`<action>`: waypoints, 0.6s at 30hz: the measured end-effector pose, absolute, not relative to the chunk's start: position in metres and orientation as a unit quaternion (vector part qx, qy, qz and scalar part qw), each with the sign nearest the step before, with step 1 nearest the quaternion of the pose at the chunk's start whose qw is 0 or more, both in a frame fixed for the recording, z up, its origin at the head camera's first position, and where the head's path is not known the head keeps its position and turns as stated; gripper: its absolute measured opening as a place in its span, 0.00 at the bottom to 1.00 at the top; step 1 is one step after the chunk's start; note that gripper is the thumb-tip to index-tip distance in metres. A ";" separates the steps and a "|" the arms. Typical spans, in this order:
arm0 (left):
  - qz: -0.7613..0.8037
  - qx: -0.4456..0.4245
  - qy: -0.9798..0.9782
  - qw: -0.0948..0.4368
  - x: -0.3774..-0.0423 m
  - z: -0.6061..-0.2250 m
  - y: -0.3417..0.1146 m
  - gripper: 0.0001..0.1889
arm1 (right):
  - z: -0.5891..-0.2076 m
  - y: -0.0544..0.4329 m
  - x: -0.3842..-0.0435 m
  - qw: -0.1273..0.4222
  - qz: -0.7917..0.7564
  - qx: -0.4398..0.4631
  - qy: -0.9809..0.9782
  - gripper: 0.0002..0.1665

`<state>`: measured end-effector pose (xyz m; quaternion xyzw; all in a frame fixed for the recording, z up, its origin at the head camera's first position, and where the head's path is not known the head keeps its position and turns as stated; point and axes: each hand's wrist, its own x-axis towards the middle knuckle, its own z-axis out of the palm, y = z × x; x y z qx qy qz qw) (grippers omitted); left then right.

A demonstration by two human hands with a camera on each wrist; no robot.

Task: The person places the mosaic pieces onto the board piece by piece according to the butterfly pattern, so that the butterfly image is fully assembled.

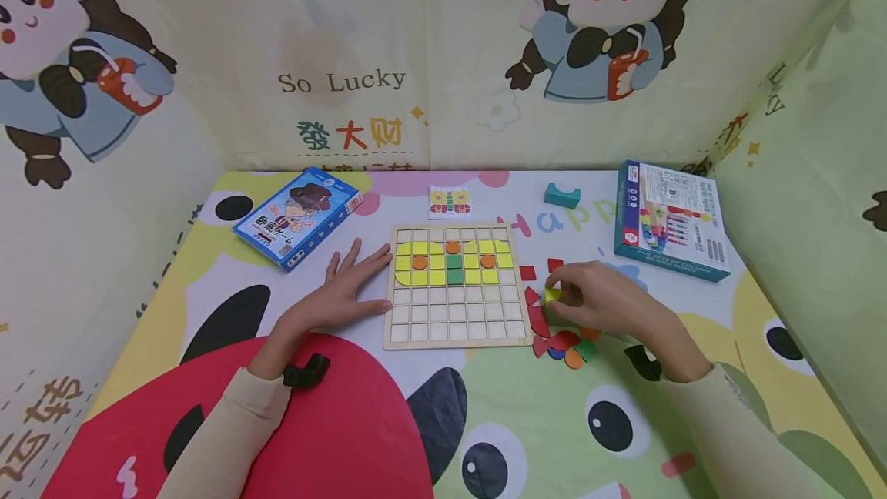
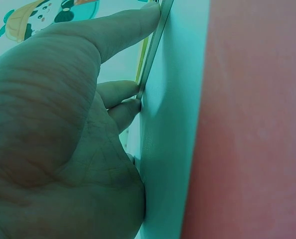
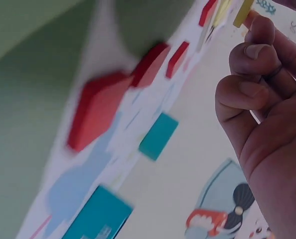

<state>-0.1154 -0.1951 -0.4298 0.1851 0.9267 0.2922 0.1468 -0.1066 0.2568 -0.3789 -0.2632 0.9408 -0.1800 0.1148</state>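
Observation:
A wooden grid board [image 1: 457,344] lies on the table with yellow, orange and green pieces filling part of its upper rows. My left hand [image 1: 339,299] rests beside it, fingers spread, the fingertips and thumb at the board's left edge. To the right of the board, my right hand [image 1: 599,295] pinches a yellow tile [image 3: 243,12] between thumb and index finger, the other fingers curled. Beneath and around that hand lies a loose pile of pieces, among them red pieces [image 1: 538,320], an orange disc [image 1: 574,360] and a green piece [image 1: 585,349].
Behind the board lies a small pattern card [image 1: 450,202] with a butterfly design. A teal notched block [image 1: 562,195] stands to its right. A blue game box [image 1: 298,218] is at the back left, and another box [image 1: 672,218] at the back right.

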 end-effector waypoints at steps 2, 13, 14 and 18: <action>0.294 0.186 0.926 0.146 -0.115 -0.430 -0.195 0.50 | -0.378 0.246 -0.114 0.112 -0.180 -0.273 0.938 0.18; 0.301 0.185 0.924 0.146 -0.116 -0.431 -0.195 0.50 | -0.382 0.204 -0.144 0.105 -0.160 -0.290 0.938 0.19; 0.301 0.185 0.924 0.146 -0.116 -0.431 -0.196 0.50 | -0.382 0.201 -0.145 0.110 -0.154 -0.289 0.938 0.19; 0.301 0.185 0.924 0.145 -0.116 -0.432 -0.196 0.50 | -0.385 0.195 -0.149 0.122 -0.144 -0.289 0.939 0.21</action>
